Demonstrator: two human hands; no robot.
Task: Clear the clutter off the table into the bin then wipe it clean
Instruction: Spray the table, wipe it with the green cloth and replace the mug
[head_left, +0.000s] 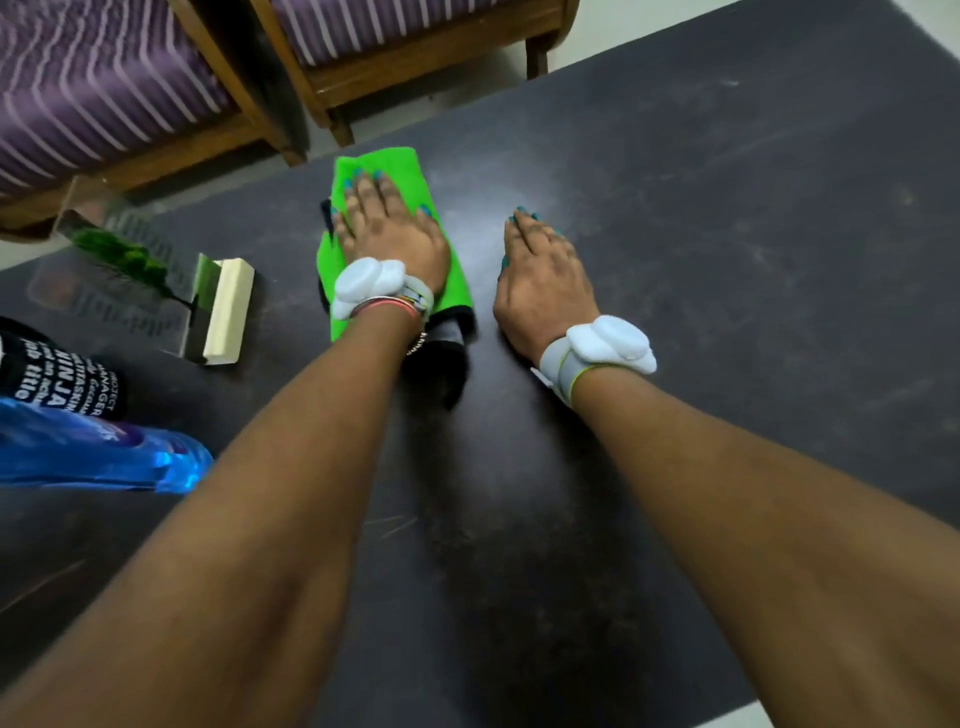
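A bright green cloth (358, 166) with a dark underside lies on the dark table (727, 234) near its far edge. My left hand (389, 223) presses flat on top of the cloth, fingers spread. To its right, my right hand (540, 275) rests palm down on the bare tabletop, fingers together, holding nothing. Both wrists wear white bands.
At the left stand a clear acrylic block with a green plant motif on a cream base (156, 280), a black mug with white lettering (62, 374) and a blue spray bottle (104, 457). Wooden chairs with purple striped cushions (104, 93) stand beyond the far edge.
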